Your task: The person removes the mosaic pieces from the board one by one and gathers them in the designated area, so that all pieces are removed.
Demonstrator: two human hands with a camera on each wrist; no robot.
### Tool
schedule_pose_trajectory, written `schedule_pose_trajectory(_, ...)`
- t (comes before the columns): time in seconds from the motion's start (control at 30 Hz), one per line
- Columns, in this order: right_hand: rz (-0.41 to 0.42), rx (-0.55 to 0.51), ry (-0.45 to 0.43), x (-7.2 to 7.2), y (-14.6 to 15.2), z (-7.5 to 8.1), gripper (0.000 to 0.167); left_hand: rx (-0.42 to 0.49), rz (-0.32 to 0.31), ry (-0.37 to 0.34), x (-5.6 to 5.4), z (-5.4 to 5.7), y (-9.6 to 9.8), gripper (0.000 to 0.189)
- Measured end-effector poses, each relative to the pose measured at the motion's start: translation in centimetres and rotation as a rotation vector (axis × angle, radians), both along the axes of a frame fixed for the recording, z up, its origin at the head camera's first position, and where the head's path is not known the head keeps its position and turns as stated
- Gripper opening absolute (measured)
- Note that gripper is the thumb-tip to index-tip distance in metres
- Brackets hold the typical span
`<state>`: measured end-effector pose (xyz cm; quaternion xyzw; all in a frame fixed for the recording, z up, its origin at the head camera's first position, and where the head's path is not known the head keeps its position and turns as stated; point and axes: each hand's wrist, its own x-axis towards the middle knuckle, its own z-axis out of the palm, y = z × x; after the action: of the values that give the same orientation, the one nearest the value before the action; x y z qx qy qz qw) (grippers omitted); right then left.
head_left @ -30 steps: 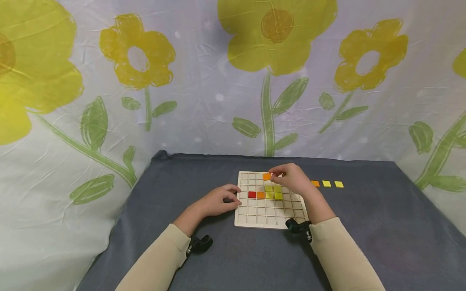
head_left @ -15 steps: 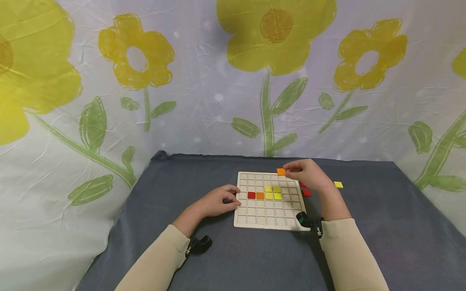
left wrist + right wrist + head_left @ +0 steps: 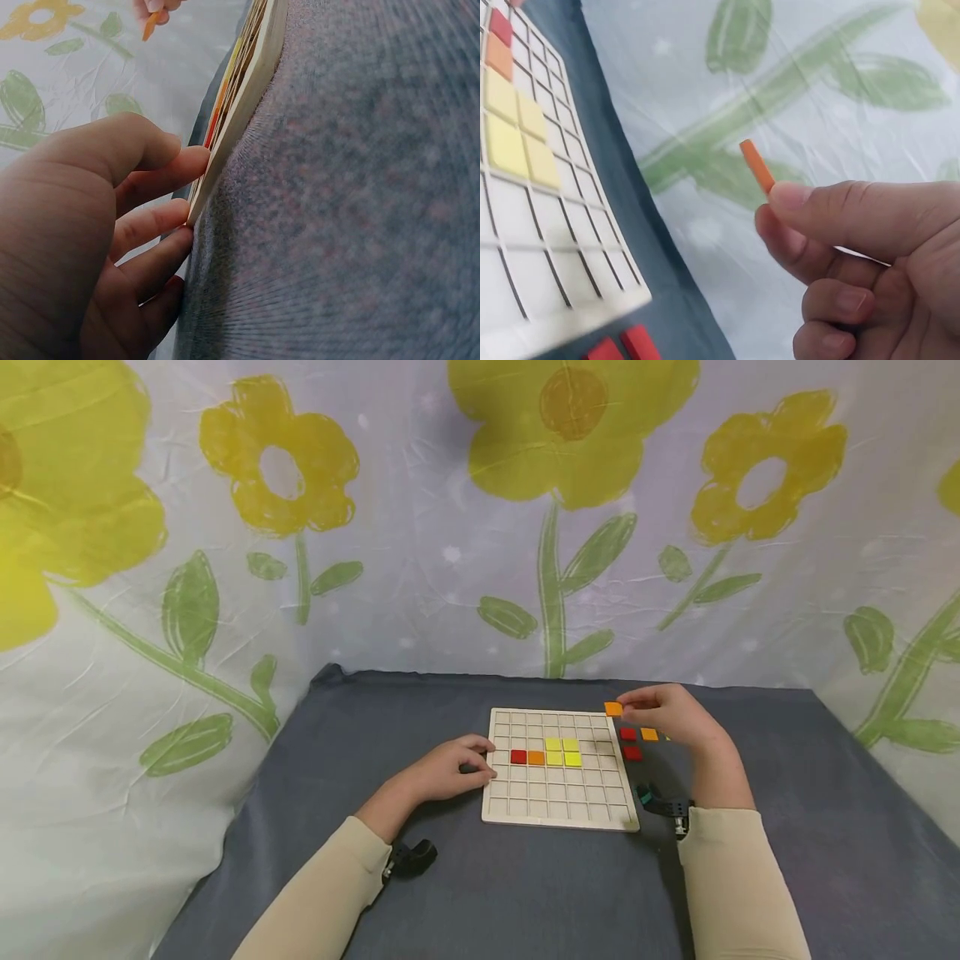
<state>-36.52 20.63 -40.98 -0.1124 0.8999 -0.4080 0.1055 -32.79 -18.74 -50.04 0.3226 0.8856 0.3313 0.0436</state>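
A pale wooden grid board (image 3: 517,811) lies on the dark cloth. In its cells sit a red tile (image 3: 518,757), an orange tile (image 3: 536,758) and a block of yellow tiles (image 3: 562,752). My left hand (image 3: 450,768) touches the board's left edge with relaxed fingertips, seen close up in the left wrist view. Raised above the board's far right corner, my right hand (image 3: 675,714) pinches a square orange tile (image 3: 613,708) between thumb and index finger. The right wrist view shows this held tile (image 3: 757,165) edge-on, sticking out past the fingertips.
Two red tiles (image 3: 632,753) lie on the cloth just right of the board. Beside them is another orange tile (image 3: 649,734), and a bit of yellow peeks out by my right hand. Behind the cloth (image 3: 405,702) rises a curtain (image 3: 420,610) printed with yellow flowers.
My right hand has moved right with the orange tile, from over the board to its far right corner, uncovering the red tiles. My left hand stays at the left edge.
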Motion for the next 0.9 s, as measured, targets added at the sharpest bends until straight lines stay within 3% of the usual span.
schedule_pose_trajectory(0.57,-0.095,0.107,-0.061,0.3,4.6,-1.3,0.043,-0.018,0.016,-0.025,0.3,0.2,0.0,0.014)
schedule_pose_trajectory(0.9,-0.06,0.14,-0.144,-0.1,5.9,-3.1,0.035,-0.001,0.014,-0.036,0.2,0.4,0.1,0.013)
